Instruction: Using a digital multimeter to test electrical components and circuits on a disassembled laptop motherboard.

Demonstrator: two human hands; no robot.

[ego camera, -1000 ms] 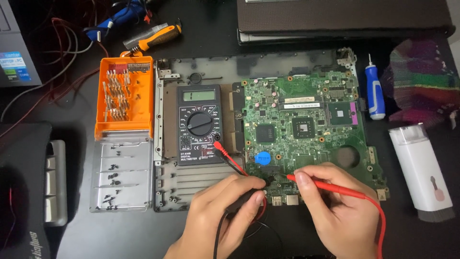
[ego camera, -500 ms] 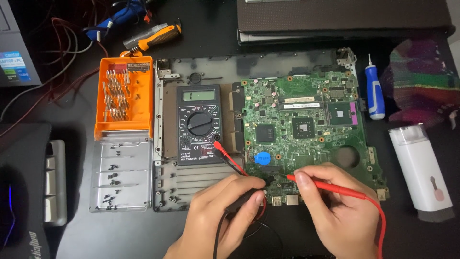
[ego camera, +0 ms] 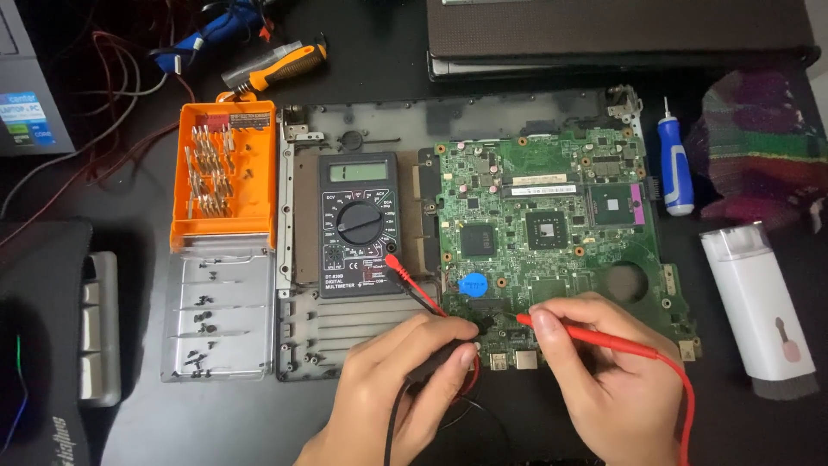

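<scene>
Hands | left hand (ego camera: 392,388) pinching black probe (ego camera: 440,358) | right hand (ego camera: 608,380) pinching red probe (ego camera: 595,338) | motherboard (ego camera: 543,224)

Two hands hold meter probes to the lower edge of a green circuit board on a dark table.

The left hand (ego camera: 392,388) grips a black probe (ego camera: 444,355), and the right hand (ego camera: 604,380) pinches a red probe (ego camera: 586,336); both tips meet the circuit board (ego camera: 543,224) near a blue round cell (ego camera: 473,285). A black multimeter (ego camera: 358,223) lies just left of the board. Further left sits an orange bit case (ego camera: 226,173), a clear screw tray (ego camera: 220,311) below it. A blue screwdriver (ego camera: 675,168) lies to the board's right.
</scene>
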